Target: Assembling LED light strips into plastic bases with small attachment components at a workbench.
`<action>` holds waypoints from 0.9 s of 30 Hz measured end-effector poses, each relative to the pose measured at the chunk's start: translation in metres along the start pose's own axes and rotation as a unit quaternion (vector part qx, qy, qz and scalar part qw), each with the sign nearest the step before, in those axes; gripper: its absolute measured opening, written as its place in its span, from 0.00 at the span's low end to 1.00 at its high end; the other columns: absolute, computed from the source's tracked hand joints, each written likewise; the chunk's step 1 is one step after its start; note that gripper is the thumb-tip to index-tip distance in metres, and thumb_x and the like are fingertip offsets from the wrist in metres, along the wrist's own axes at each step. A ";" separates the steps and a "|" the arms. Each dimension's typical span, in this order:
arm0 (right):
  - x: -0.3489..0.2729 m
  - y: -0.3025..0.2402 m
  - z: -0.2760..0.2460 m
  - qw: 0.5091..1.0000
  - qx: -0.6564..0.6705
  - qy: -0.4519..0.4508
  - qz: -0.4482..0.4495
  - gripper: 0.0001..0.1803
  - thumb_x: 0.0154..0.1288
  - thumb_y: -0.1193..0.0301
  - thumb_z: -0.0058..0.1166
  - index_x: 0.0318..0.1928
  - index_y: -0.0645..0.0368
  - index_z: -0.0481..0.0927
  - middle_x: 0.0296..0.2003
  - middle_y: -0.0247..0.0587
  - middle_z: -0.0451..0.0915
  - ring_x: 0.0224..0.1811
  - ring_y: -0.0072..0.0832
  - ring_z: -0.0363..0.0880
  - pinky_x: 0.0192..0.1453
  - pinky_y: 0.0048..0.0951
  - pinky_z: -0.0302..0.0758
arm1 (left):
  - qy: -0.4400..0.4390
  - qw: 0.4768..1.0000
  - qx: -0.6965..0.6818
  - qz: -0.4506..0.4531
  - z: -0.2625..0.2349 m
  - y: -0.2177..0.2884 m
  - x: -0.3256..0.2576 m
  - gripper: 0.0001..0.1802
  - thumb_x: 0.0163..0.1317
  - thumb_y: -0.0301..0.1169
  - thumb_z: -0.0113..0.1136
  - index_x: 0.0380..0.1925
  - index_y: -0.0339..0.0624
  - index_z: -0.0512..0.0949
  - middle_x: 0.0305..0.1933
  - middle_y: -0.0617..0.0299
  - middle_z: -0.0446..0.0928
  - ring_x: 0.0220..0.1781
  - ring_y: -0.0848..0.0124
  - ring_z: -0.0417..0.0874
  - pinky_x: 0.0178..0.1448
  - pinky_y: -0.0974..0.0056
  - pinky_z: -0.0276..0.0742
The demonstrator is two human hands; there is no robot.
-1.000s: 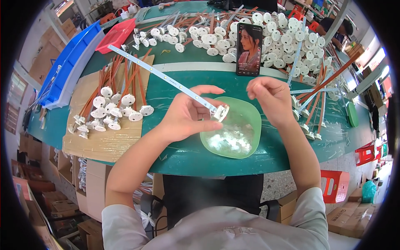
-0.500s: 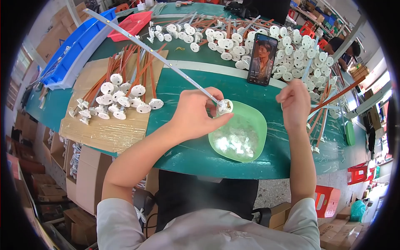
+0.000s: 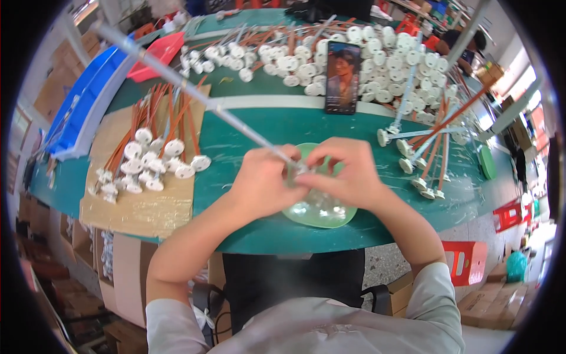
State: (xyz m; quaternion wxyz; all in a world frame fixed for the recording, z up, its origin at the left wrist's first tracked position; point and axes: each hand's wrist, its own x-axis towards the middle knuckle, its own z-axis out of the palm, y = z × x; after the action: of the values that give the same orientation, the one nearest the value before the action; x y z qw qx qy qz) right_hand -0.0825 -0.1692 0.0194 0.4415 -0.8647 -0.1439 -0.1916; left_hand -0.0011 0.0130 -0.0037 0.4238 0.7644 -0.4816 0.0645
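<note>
My left hand (image 3: 262, 180) is closed around the lower end of a long, thin LED strip (image 3: 227, 118), which slants up to the far left. At its end a white round end piece (image 3: 301, 169) is mostly covered by fingers and blurred. My right hand (image 3: 349, 175) meets the left there, thumb and forefinger pinched on that end piece. Right under both hands stands a light green bowl (image 3: 321, 220) with small clear, shiny pieces (image 3: 315, 210) in it. Whether a small piece is also between my fingers cannot be made out.
Strips with white discs (image 3: 150, 162) lie on cardboard (image 3: 141, 215) at left. More (image 3: 377, 59) are heaped along the back, and several (image 3: 421, 159) lie at right. A phone (image 3: 342, 76) stands upright behind the bowl. Blue (image 3: 88, 106) and red trays (image 3: 156, 58) are far left.
My right hand has come in from the right to meet the left at the strip's end piece. The view has shifted, and the strip still slants up to the left.
</note>
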 end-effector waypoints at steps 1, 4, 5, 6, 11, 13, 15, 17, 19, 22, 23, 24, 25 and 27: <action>0.001 0.000 0.002 1.000 -0.011 -0.011 -0.005 0.09 0.51 0.70 0.73 0.31 0.58 0.85 0.29 0.36 0.84 0.30 0.23 0.80 0.29 0.23 0.74 | 0.012 1.000 0.000 0.014 0.002 0.004 0.000 0.15 0.43 0.32 0.72 0.30 0.38 0.80 0.25 0.58 0.80 0.23 0.68 0.82 0.29 0.66 0.77; -0.003 0.007 0.005 0.998 -0.027 -0.007 -0.053 0.07 0.51 0.72 0.71 0.30 0.58 0.86 0.28 0.37 0.84 0.28 0.27 0.81 0.28 0.26 0.75 | 0.000 0.999 0.037 0.004 0.002 0.008 -0.001 0.14 0.43 0.32 0.72 0.29 0.39 0.80 0.25 0.57 0.80 0.23 0.68 0.82 0.28 0.66 0.77; -0.005 0.006 0.003 0.997 -0.050 -0.003 -0.067 0.06 0.52 0.73 0.69 0.31 0.58 0.86 0.28 0.38 0.84 0.28 0.32 0.81 0.30 0.29 0.76 | -0.011 0.999 0.045 0.002 0.002 0.009 0.000 0.15 0.43 0.32 0.73 0.30 0.38 0.81 0.24 0.57 0.79 0.22 0.68 0.82 0.28 0.65 0.77; -0.006 0.005 0.002 0.996 -0.055 0.006 -0.071 0.06 0.52 0.73 0.69 0.31 0.58 0.86 0.28 0.38 0.84 0.28 0.32 0.81 0.30 0.29 0.76 | -0.011 0.999 0.048 0.013 0.003 0.008 0.000 0.15 0.43 0.32 0.73 0.30 0.38 0.81 0.24 0.57 0.79 0.22 0.68 0.82 0.28 0.65 0.77; -0.009 0.004 -0.001 0.964 -0.191 0.052 -0.175 0.04 0.54 0.73 0.63 0.31 0.58 0.83 0.28 0.37 0.82 0.29 0.36 0.81 0.34 0.31 0.77 | 0.007 0.998 0.055 0.033 0.002 0.009 0.004 0.16 0.42 0.32 0.74 0.31 0.36 0.82 0.25 0.57 0.81 0.21 0.68 0.81 0.28 0.66 0.77; -0.008 0.007 0.002 0.941 -0.250 0.067 -0.216 0.06 0.52 0.73 0.61 0.32 0.57 0.80 0.30 0.35 0.81 0.28 0.34 0.80 0.33 0.30 0.78 | 0.031 0.997 0.050 0.039 -0.001 0.012 0.001 0.15 0.43 0.31 0.74 0.31 0.37 0.82 0.26 0.56 0.82 0.22 0.68 0.82 0.28 0.67 0.77; -0.009 0.010 0.002 0.932 -0.271 0.097 -0.221 0.07 0.52 0.73 0.61 0.32 0.56 0.79 0.30 0.35 0.81 0.28 0.34 0.80 0.32 0.30 0.79 | 0.042 0.996 0.046 0.057 0.000 0.016 0.003 0.15 0.43 0.30 0.74 0.31 0.37 0.82 0.26 0.56 0.82 0.22 0.68 0.82 0.28 0.67 0.77; -0.008 0.016 0.000 0.923 -0.286 0.125 -0.226 0.07 0.52 0.73 0.62 0.33 0.56 0.79 0.30 0.35 0.81 0.28 0.34 0.81 0.31 0.30 0.79 | 0.051 0.995 0.058 0.062 -0.003 0.016 0.004 0.12 0.46 0.29 0.72 0.32 0.36 0.83 0.26 0.56 0.82 0.22 0.69 0.82 0.29 0.66 0.77; -0.002 0.026 -0.004 0.917 -0.258 0.193 -0.236 0.07 0.53 0.74 0.62 0.34 0.57 0.78 0.30 0.36 0.80 0.29 0.35 0.81 0.30 0.32 0.80 | 0.053 0.992 0.090 0.069 -0.009 0.006 0.008 0.12 0.47 0.28 0.71 0.32 0.36 0.83 0.26 0.56 0.82 0.23 0.68 0.81 0.29 0.66 0.77; 0.001 0.042 -0.013 0.927 -0.262 0.204 -0.177 0.07 0.55 0.75 0.63 0.33 0.58 0.78 0.30 0.38 0.80 0.29 0.37 0.82 0.30 0.34 0.80 | 0.109 0.973 0.180 0.091 -0.043 -0.003 0.019 0.11 0.52 0.29 0.69 0.34 0.35 0.83 0.27 0.55 0.82 0.23 0.67 0.80 0.29 0.64 0.75; -0.003 0.041 -0.020 0.926 -0.279 0.193 -0.166 0.06 0.57 0.75 0.63 0.33 0.58 0.78 0.30 0.39 0.80 0.29 0.39 0.82 0.29 0.35 0.79 | 0.113 0.966 0.213 0.097 -0.062 0.003 0.026 0.10 0.53 0.29 0.69 0.34 0.35 0.83 0.27 0.56 0.81 0.22 0.67 0.79 0.27 0.65 0.74; -0.006 0.041 -0.025 0.929 -0.271 0.190 -0.165 0.06 0.57 0.75 0.63 0.33 0.58 0.78 0.30 0.39 0.80 0.29 0.39 0.82 0.29 0.35 0.79 | 0.106 0.960 0.252 0.069 -0.083 0.002 0.029 0.10 0.54 0.29 0.69 0.34 0.35 0.83 0.27 0.55 0.81 0.22 0.67 0.79 0.27 0.64 0.73; -0.007 0.043 -0.027 0.931 -0.265 0.200 -0.152 0.05 0.58 0.75 0.63 0.32 0.58 0.78 0.29 0.39 0.80 0.29 0.39 0.82 0.29 0.35 0.79 | 0.117 0.951 0.284 0.020 -0.104 -0.003 0.028 0.10 0.55 0.30 0.69 0.34 0.35 0.83 0.26 0.55 0.81 0.23 0.67 0.78 0.30 0.63 0.73; -0.007 0.041 -0.029 0.932 -0.267 0.204 -0.134 0.04 0.60 0.75 0.62 0.32 0.58 0.79 0.29 0.39 0.80 0.28 0.41 0.81 0.29 0.36 0.78 | 0.158 0.929 0.332 -0.029 -0.144 -0.005 0.025 0.13 0.56 0.36 0.67 0.32 0.34 0.84 0.25 0.49 0.80 0.25 0.54 0.80 0.31 0.55 0.73</action>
State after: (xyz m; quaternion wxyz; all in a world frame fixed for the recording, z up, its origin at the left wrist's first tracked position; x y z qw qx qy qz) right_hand -0.0775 -0.2166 0.0029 0.1842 -0.8657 -0.1091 -0.4525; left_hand 0.0604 0.0989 0.0967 0.2181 0.8550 -0.3367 0.3287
